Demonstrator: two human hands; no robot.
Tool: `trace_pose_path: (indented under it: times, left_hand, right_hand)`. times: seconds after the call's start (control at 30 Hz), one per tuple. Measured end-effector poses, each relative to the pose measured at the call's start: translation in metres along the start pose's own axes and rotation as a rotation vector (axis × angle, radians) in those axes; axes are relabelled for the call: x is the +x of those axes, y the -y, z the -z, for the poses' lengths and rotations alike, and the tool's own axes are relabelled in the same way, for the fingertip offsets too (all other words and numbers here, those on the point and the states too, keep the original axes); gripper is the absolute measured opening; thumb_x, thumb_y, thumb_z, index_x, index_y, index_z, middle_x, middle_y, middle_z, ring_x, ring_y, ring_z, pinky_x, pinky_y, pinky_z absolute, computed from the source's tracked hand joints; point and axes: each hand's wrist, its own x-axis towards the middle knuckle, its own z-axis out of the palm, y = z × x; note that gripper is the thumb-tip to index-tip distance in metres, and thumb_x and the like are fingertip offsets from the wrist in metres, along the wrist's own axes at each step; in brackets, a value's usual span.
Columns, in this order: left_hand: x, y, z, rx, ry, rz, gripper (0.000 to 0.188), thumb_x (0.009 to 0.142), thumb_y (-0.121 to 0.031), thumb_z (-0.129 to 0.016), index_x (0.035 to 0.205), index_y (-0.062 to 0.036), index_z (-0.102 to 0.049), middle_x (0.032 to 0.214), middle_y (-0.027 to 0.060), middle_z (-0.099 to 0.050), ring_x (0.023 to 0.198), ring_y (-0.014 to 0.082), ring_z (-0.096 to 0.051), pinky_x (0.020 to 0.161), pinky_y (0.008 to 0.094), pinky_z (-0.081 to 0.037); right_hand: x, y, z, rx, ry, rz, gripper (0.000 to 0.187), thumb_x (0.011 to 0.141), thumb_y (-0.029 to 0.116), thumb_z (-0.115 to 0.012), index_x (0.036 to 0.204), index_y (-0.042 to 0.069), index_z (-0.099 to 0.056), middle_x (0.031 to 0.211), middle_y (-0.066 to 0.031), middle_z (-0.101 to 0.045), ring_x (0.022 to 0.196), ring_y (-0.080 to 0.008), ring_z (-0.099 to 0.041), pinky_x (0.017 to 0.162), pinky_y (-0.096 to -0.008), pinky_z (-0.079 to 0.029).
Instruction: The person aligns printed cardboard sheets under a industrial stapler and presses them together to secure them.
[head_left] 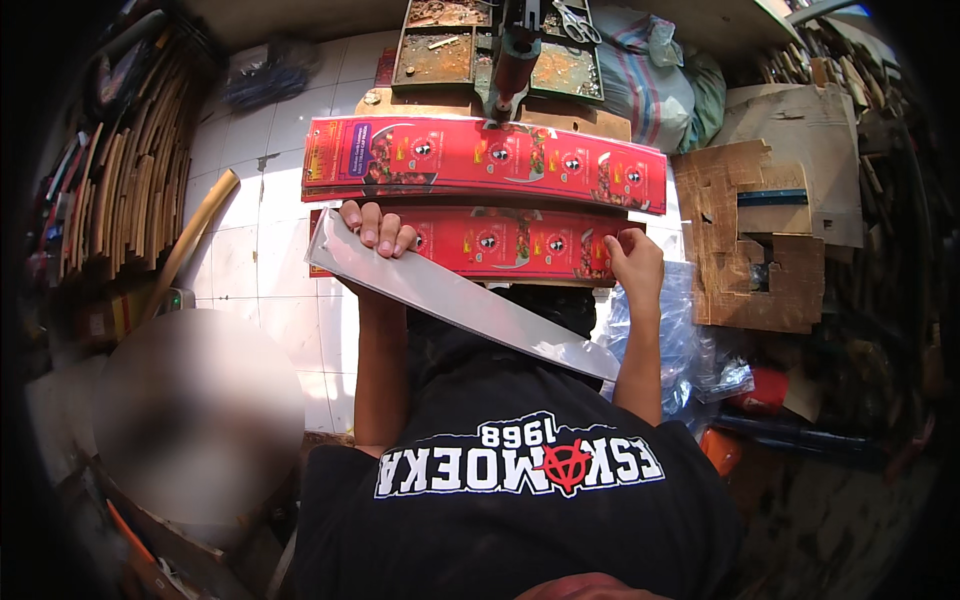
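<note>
Left hand [375, 230] clamps the pale strip [465, 303] slantwise across the near edge of the desk [608, 124], right hand [638, 265] pinches the lower red printed strip [500, 245] at its right end: light, even finger pressure should avoid creases!

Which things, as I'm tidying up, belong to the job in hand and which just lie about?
Apparently for the job:
- long flat pale-grey strip in left hand
- long red printed strips, nearer one at right hand
- dark metal machine behind them

Apparently lying about:
- silver metal scissors
- brown cut-out cardboard
- crumpled clear plastic
</note>
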Motion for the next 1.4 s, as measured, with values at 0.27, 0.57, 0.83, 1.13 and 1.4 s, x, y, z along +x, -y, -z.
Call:
trace_pose_path:
  times: [0.27, 0.57, 0.83, 1.13, 1.4]
  left_hand:
    - [-0.002, -0.002, -0.035, 0.168, -0.334, 0.067, 0.048, 0.101, -0.045, -0.039, 0.134, -0.0111, -0.048, 0.132, 0.0103, -0.057, 0.127, 0.0304, -0.049, 0.107, 0.0514, -0.036]
    - [-0.007, -0.004, -0.034, 0.418, -0.609, -0.051, 0.054, 0.099, -0.041, -0.048, 0.137, -0.0038, -0.044, 0.136, 0.0122, -0.054, 0.126, 0.0270, -0.050, 0.107, 0.0451, -0.038]
    - [-0.018, -0.011, -0.037, 0.483, -0.645, -0.087, 0.051, 0.100, -0.038, -0.046, 0.136, -0.0021, -0.043, 0.134, 0.0127, -0.054, 0.123, 0.0258, -0.053, 0.103, 0.0431, -0.043]
    - [-0.023, -0.010, -0.027, 0.681, -0.679, -0.085, 0.039, 0.102, -0.030, -0.045, 0.133, -0.0063, -0.044, 0.130, 0.0131, -0.055, 0.119, 0.0249, -0.056, 0.099, 0.0415, -0.048]
    - [-0.027, -0.004, -0.015, 0.801, -0.695, -0.119, 0.029, 0.099, -0.021, -0.054, 0.123, -0.0073, -0.046, 0.119, 0.0101, -0.059, 0.108, 0.0181, -0.060, 0.093, 0.0343, -0.051]
  right_hand:
    - [0.018, -0.020, 0.034, 0.361, 0.343, 0.028, 0.014, 0.086, 0.011, -0.067, 0.085, -0.003, -0.066, 0.069, -0.0036, -0.063, 0.066, -0.0056, -0.056, 0.062, -0.0232, -0.046]
    - [0.013, -0.098, 0.069, 0.677, -0.062, -0.194, 0.015, 0.092, 0.018, -0.061, 0.089, 0.004, -0.063, 0.082, -0.0041, -0.068, 0.072, -0.0104, -0.061, 0.065, -0.0250, -0.048]
    - [-0.033, -0.186, 0.004, 0.767, -0.174, -0.692, 0.032, 0.097, 0.029, -0.051, 0.116, 0.005, -0.054, 0.102, -0.0103, -0.069, 0.087, -0.0230, -0.067, 0.074, -0.0349, -0.052]
    - [-0.081, -0.158, -0.055, 0.877, -0.533, -1.123, 0.045, 0.100, 0.030, -0.041, 0.123, -0.008, -0.048, 0.116, -0.0203, -0.061, 0.101, -0.0330, -0.063, 0.088, -0.0491, -0.050]
    - [-0.090, -0.175, -0.058, 1.094, -0.519, -1.095, 0.042, 0.099, 0.027, -0.042, 0.118, -0.009, -0.052, 0.111, -0.0201, -0.062, 0.098, -0.0322, -0.063, 0.086, -0.0454, -0.051]
